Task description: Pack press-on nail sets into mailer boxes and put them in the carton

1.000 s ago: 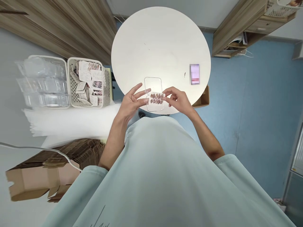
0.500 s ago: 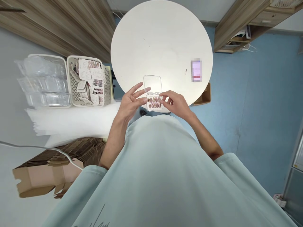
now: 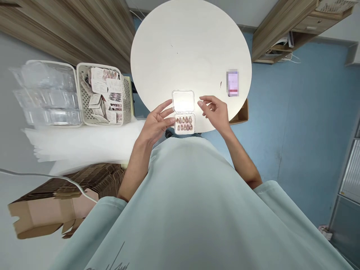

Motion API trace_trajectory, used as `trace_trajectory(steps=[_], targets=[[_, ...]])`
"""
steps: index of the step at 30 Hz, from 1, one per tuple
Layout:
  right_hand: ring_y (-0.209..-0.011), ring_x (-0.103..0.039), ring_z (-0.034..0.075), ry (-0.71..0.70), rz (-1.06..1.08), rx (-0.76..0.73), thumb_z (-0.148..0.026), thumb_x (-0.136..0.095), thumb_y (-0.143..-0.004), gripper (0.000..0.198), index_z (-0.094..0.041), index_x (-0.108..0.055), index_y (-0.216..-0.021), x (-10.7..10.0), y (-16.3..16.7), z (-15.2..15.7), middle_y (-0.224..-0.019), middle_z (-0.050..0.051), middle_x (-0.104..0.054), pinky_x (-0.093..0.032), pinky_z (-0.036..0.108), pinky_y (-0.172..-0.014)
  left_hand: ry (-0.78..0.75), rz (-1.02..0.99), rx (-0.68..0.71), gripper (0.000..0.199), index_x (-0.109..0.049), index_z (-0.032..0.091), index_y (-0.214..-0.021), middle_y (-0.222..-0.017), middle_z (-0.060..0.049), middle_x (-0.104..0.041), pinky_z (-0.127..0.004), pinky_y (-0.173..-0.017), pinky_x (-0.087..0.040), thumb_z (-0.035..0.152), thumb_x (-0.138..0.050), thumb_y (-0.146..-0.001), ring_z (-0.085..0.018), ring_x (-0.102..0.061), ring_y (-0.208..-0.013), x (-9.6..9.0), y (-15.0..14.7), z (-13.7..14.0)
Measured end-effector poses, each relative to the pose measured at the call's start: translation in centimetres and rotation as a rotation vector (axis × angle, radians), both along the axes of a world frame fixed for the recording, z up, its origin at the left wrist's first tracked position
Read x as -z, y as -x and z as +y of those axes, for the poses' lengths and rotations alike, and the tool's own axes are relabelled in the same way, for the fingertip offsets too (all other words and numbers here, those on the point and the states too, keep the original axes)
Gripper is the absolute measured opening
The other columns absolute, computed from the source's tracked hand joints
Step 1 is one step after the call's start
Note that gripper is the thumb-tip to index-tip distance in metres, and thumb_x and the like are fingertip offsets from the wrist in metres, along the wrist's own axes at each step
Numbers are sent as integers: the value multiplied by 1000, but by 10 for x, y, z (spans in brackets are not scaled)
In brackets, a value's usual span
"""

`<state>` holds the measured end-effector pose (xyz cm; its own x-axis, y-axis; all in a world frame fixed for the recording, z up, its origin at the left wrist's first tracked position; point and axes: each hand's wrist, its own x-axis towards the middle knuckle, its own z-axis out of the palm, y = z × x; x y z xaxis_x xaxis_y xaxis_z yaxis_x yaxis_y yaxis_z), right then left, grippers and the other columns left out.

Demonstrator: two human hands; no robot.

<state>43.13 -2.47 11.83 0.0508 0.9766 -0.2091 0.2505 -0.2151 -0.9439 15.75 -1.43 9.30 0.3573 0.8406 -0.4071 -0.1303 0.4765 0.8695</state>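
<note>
While the left hand (image 3: 155, 123) grips the case (image 3: 183, 112) edge, table (image 3: 191, 48) stretches beyond the right hand (image 3: 217, 111) (fingers parted)

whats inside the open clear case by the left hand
The clear case holds a pale card bearing two rows of patterned false nails. Whatever lies beneath that card is covered and can't be seen.

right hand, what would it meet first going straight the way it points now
The right hand would probably meet the open clear lid first, though depth is unclear and it could pass above.
</note>
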Motion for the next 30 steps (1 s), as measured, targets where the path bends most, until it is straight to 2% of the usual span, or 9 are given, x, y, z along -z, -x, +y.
trace_trajectory(steps=[3, 6, 13, 18, 23, 26, 30], targets=[[-89, -75, 17, 88, 106, -5, -89, -75, -93, 71, -25, -80, -124, 5, 1, 15, -112, 6, -80, -65, 30, -74, 35, -21, 17, 100, -66, 30, -162, -157, -17, -75, -56, -114, -69, 54, -108, -74, -42, -73, -144, -1, 1, -3], [-86, -75, 16, 124, 167, -11, -88, -77, -92, 70, -24, -81, -119, 6, 7, 22, -106, 6, -81, -66, 29, -75, 60, -30, 27, 101, -66, 29, -162, -155, -18, -76, -58, -114, -68, 53, -108, -74, -42, -76, -140, -1, 1, -7], [-88, -74, 15, 45, 142, -26, -86, -74, -97, 64, -26, -82, -116, 8, 17, 20, -101, 3, -78, -63, 29, -76, 112, -47, 12, 97, -67, 27, -160, -158, -20, -74, -59, -114, -68, 48, -108, -75, -41, -78, -137, -2, 6, -13], [-99, -74, 18, -77, 98, -51, -82, -76, -98, 56, -30, -87, -117, -10, 17, 8, -117, 4, -78, -64, 32, -79, 104, -48, -24, 96, -67, 27, -159, -155, -19, -76, -58, -117, -66, 48, -108, -75, -41, -75, -142, -1, 7, -12], [-103, -73, 21, -113, 72, -119, -74, -82, -99, 44, -34, -90, -115, -33, 15, -16, -110, 4, -76, -65, 34, -81, 76, -36, -73, 87, -69, 27, -158, -154, -17, -77, -57, -122, -63, 58, -101, -84, -40, -74, -145, -2, 7, -8], [-102, -73, 21, -87, 82, -162, -72, -83, -99, 41, -35, -90, -114, -33, 14, -27, -107, 4, -76, -64, 35, -80, 46, -31, -78, 80, -69, 27, -158, -157, -18, -75, -58, -124, -61, 66, -91, -92, -39, -72, -147, -4, 6, -5], [-93, -71, 19, -5, 120, -172, -75, -89, -91, 47, -32, -87, -110, -23, 15, -36, -107, 3, -75, -62, 35, -77, -8, -15, -55, 83, -68, 28, -159, -157, -17, -75, -58, -126, -59, 65, -93, -90, -40, -68, -153, -5, 7, -1]])
